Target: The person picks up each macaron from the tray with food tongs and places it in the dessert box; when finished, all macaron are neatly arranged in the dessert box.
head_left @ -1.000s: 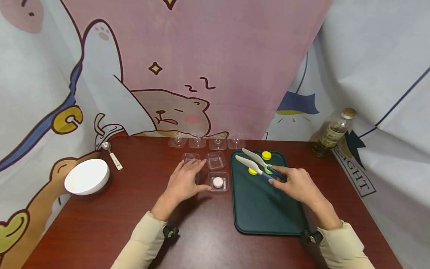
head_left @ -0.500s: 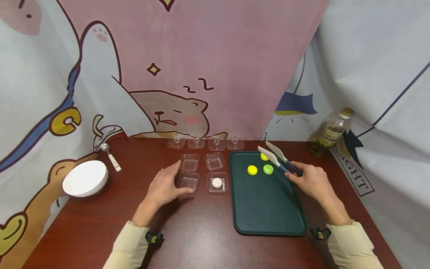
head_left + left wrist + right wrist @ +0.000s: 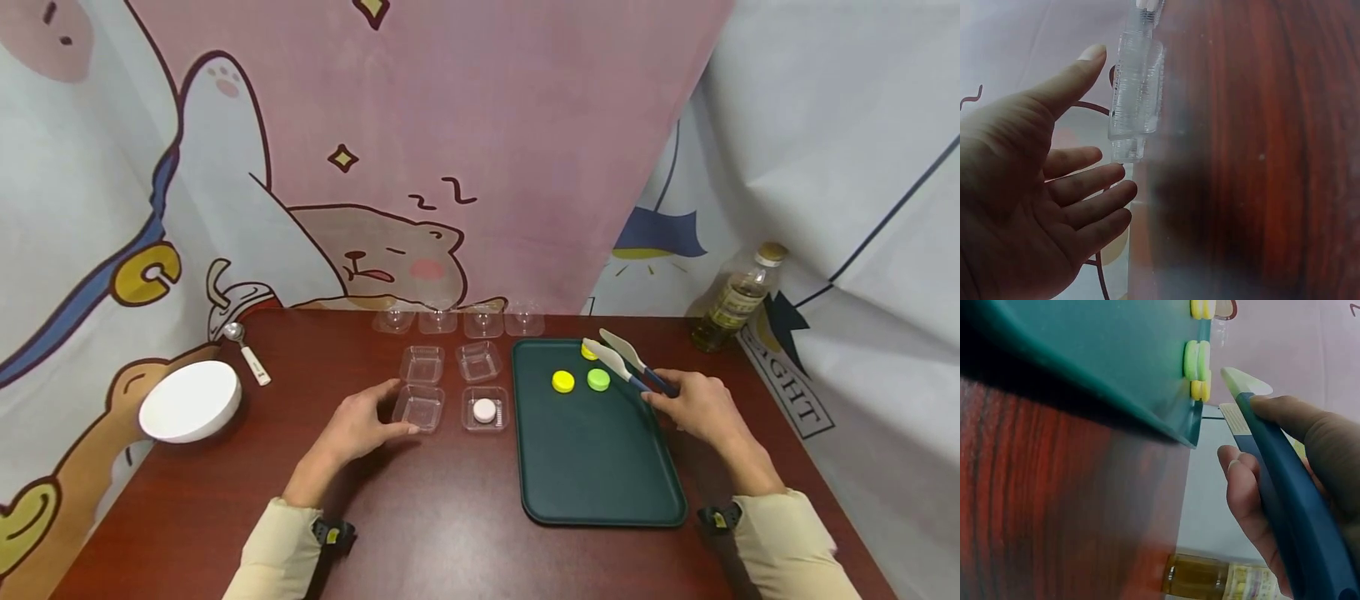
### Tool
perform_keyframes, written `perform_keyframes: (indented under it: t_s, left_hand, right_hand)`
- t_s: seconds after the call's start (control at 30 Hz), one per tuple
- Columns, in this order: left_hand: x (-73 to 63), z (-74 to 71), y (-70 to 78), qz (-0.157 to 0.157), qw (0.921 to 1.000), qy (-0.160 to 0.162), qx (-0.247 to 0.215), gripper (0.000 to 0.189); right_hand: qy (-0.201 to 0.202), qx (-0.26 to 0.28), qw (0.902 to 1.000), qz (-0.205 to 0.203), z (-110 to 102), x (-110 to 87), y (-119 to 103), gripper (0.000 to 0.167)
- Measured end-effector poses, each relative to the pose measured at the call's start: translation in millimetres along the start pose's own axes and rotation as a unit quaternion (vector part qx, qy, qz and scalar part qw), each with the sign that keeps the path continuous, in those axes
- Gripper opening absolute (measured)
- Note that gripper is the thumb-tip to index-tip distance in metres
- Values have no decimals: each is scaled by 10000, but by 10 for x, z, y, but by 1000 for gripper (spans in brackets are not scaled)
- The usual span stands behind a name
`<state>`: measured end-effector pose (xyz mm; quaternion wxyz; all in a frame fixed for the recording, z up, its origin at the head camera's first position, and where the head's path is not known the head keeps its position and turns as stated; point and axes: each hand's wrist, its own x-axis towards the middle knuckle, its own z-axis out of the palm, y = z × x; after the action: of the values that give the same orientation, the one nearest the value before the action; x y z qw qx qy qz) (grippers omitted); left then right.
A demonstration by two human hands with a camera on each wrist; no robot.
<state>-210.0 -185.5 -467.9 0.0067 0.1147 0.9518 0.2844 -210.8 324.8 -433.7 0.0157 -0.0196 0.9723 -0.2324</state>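
Observation:
My right hand [image 3: 701, 410] holds blue-handled tongs [image 3: 1294, 506] with pale tips apart, above the right side of a dark green tray [image 3: 600, 467]. A yellow macaron [image 3: 563, 382] and a green macaron [image 3: 597, 379] lie on it; a second yellow macaron [image 3: 589, 351] is partly hidden by the tongs. In the left wrist view my left hand [image 3: 1041, 181] has thumb and fingers spread. It is beside the front-left clear plastic box [image 3: 418, 408]; contact is unclear. The front-right box [image 3: 495, 427] contains a pale macaron [image 3: 484, 410].
Two more clear boxes, the back-left box [image 3: 422, 364] and the back-right box [image 3: 478, 361], stand behind. Several clear domed lids [image 3: 437, 321] line the table's back edge. A white bowl [image 3: 191, 400] and a scoop [image 3: 255, 365] are left; an oil bottle [image 3: 733, 304] stands back right.
My left hand has moved left and slightly toward me, uncovering the left boxes. My right hand has carried the tongs to the right, away from over the front yellow and green macarons.

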Motion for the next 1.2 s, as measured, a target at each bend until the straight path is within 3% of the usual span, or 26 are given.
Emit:
perform_keyframes:
  t_s: [0.13, 0.4, 0.7, 1.2]
  left_hand:
    - [12, 6, -10, 70, 10000, -20, -43, 87]
    - [4, 14, -16, -117, 9995, -258, -143, 90]
    - [13, 87, -31, -158, 9995, -274, 48, 91]
    - [48, 121, -4, -194, 9997, -139, 76, 85]
  right_hand:
    - [-86, 53, 9999, -7, 26, 14, 36, 56]
    - [-225, 46, 9997, -23, 32, 51, 45, 58]
    - [-372, 57, 9993, 27, 67, 60, 77, 58]
    - [-255, -26, 9997, -56, 46, 46, 83, 56]
